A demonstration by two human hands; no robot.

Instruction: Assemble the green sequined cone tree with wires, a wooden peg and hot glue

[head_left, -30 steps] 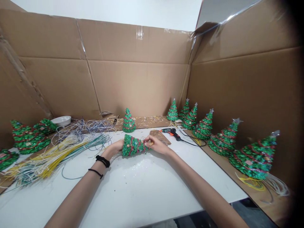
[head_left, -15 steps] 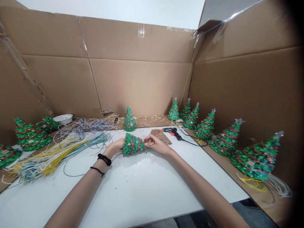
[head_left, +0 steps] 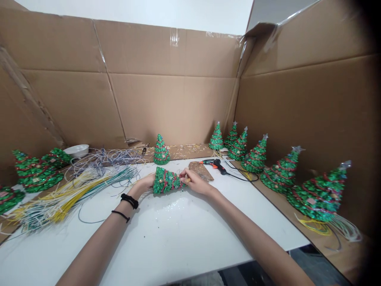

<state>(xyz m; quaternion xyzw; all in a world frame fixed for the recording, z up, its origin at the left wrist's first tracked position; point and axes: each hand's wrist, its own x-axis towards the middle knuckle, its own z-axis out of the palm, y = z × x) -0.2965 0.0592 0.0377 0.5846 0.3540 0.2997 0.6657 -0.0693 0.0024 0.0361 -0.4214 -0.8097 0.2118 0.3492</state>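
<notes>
Green Christmas tree (head_left: pixel 166 180) is supported sideways by the left hand (head_left: pixel 148 181) (the grip of its hidden fingers cannot be told); a tan handle (head_left: pixel 187 180) is pinched by the right hand (head_left: pixel 195 182).

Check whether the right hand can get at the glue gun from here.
Probably yes: the glue gun lies just beyond the right hand, with only a brown board between, though that hand is busy at the sideways tree.

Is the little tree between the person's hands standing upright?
No, the little tree is tipped sideways, its wide base at the left hand and its narrow top at the right hand.
</notes>
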